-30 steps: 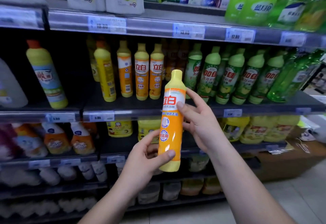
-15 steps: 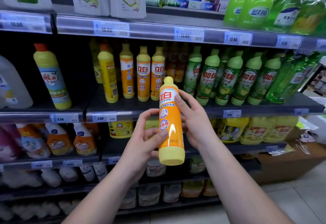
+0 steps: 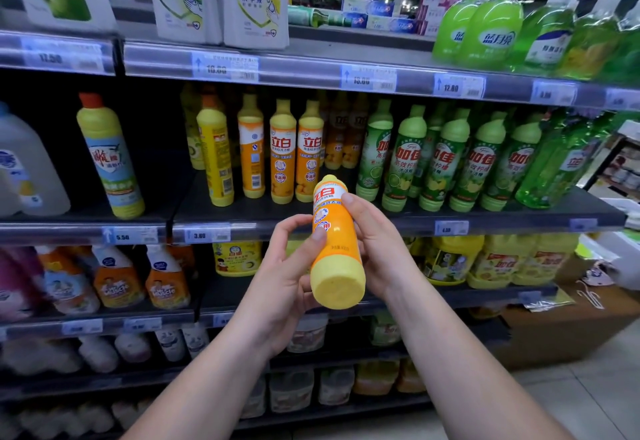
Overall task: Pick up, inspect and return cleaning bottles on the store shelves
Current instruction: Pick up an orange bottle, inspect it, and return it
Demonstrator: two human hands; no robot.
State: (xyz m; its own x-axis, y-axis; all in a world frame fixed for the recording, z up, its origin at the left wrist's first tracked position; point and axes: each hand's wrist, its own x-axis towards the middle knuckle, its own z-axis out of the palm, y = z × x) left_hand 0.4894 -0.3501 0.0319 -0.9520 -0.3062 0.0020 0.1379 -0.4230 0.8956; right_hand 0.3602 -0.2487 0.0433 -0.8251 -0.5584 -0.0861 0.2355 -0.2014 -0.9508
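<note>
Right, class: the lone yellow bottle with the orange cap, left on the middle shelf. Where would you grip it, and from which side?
Take the yellow bottle around its labelled middle, coming from the front. It stands on its base near the shelf edge with open space either side, leaving room to wrap round; the narrow neck under the cap gives less grip.

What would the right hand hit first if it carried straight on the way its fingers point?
The right hand grips the orange bottle; beyond it, probably the matching bottles standing on the middle shelf, though depth is unclear.
</note>
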